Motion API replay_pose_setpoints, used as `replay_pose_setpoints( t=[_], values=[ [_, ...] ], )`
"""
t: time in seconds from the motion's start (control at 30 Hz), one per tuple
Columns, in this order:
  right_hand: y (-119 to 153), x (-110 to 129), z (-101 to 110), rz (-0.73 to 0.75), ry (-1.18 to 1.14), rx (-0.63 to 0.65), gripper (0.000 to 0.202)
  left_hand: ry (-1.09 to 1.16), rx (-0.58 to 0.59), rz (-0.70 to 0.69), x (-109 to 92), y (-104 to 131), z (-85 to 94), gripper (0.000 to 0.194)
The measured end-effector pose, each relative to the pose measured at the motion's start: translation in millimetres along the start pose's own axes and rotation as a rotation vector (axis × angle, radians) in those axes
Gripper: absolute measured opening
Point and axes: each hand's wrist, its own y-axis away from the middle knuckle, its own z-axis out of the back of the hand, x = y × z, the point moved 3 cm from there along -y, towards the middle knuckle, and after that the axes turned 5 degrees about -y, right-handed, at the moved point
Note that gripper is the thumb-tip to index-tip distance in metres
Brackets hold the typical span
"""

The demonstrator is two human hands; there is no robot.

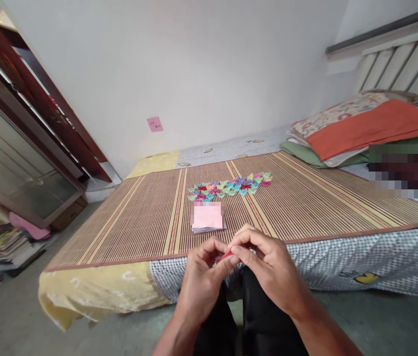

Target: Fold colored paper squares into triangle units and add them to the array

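Between the fingertips of both hands is a small folded piece of red paper, mostly covered by my thumbs. My left hand pinches it from the left, and my right hand pinches it from the right, thumbs nearly touching. Just beyond the hands, a stack of pink paper lies on the bamboo mat. Behind that stack, several small folded paper pieces in many colours sit in rows on the mat.
The mat covers a bed with a checked sheet. Folded bedding is piled at the right, below a radiator. A pink note sticks to the white wall. Stacked magazines stand on the floor at left.
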Motion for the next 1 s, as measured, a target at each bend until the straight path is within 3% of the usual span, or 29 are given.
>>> replay_pose_setpoints(
  t=[0.27,0.5,0.7,1.0],
  values=[
    [2,-12,-3,-0.18,-0.088,0.031,0.018,0.162,-0.179,-0.008,5,-1,2.5,0.015],
    [4,-12,-8,-0.147,-0.056,-0.049,0.019,0.306,-0.169,-0.001,8,-4,-4.1,0.013],
    [7,-13,-8,-0.148,-0.08,-0.062,0.025,0.315,-0.231,-0.003,10,-3,-2.7,0.016],
    [5,-10,0,-0.151,-0.061,0.032,0.035,0.355,-0.213,0.031,8,-4,-3.6,0.017]
  ],
)
